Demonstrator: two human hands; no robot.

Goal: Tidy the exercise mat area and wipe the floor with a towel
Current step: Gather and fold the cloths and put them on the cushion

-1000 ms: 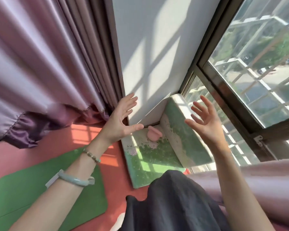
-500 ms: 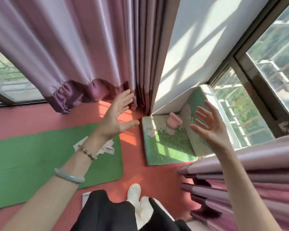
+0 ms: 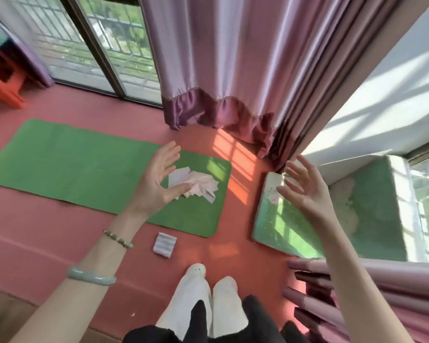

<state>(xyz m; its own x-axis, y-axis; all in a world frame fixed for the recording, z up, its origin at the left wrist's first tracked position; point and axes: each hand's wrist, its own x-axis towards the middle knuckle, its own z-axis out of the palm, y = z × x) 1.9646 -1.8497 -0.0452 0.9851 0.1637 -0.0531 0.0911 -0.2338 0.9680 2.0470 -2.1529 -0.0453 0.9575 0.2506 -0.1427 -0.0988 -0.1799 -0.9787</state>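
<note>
- Left hand (image 3: 156,186) and right hand (image 3: 305,194) are hovering empty, fingers spread
- Crumpled papers (image 3: 201,184) are littering the green mat (image 3: 84,169)
- Folded towel (image 3: 164,244) is lying untouched on the floor (image 3: 60,231) beside it; wiping seemingly not begun

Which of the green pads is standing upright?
The faded cushion leaning on the window; the patterned cushion beside it and the exercise mat lie flat.
</note>
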